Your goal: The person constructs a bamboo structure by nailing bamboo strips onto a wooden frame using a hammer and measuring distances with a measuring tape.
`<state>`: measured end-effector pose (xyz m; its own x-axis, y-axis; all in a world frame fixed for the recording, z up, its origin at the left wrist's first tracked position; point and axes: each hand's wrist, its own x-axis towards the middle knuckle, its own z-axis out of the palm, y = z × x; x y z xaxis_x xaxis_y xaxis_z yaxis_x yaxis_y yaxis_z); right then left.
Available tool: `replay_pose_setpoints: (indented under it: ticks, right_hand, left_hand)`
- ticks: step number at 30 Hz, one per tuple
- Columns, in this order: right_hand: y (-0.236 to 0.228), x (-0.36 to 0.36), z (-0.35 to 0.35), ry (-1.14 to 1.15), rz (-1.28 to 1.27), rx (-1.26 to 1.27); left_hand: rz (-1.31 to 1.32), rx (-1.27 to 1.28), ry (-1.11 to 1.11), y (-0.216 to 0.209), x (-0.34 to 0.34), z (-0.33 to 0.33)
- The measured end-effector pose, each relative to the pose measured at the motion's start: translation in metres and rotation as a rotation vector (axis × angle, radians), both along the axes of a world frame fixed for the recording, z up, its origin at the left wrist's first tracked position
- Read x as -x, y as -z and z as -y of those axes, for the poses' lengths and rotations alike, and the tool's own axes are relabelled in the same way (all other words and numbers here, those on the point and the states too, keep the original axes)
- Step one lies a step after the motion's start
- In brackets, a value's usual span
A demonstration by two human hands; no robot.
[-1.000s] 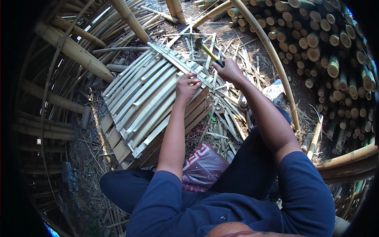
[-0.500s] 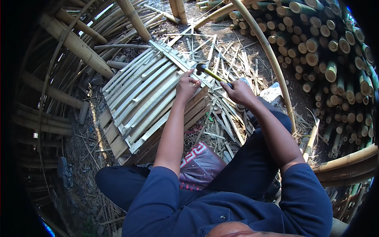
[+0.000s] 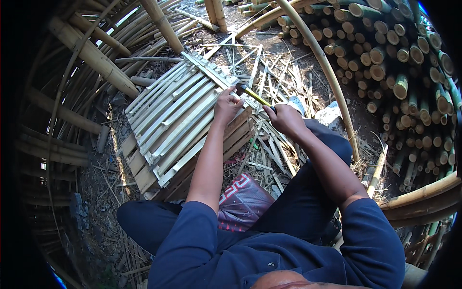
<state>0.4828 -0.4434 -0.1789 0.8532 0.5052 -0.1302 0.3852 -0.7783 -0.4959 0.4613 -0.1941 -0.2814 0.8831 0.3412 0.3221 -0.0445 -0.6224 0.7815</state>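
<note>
The hammer [image 3: 253, 95] now sits lower, beside the left hand [image 3: 227, 107], whose hold I cannot tell; the right hand [image 3: 287, 118] is clamped around it. Square taps, clear of the left hand, suit the slatted panel [image 3: 179, 114], upper centre.

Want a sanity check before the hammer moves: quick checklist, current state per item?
1. Right hand has the hammer by its handle: ok.
2. Left hand well clear of the hammer head: not ok, fingertips are right beside it.
3. Nail pinched in the left fingers: cannot tell, too small to make out.
4. Slatted panel lying on the wooden crate: ok.
5. Loose strips around the crate tidied away: not ok, scattered.
</note>
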Motion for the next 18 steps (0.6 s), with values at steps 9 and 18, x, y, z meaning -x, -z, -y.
replay_pose_setpoints:
  ticks: [9, 18]
  right_hand:
    - [-0.002, 0.008, -0.007, 0.012, -0.028, -0.009]
    - [0.008, 0.009, -0.007, 0.013, 0.029, -0.018]
  left_hand:
    - [-0.004, -0.03, -0.02, 0.002, 0.0, 0.0]
    - [-0.026, 0.019, -0.035, -0.001, 0.001, 0.003]
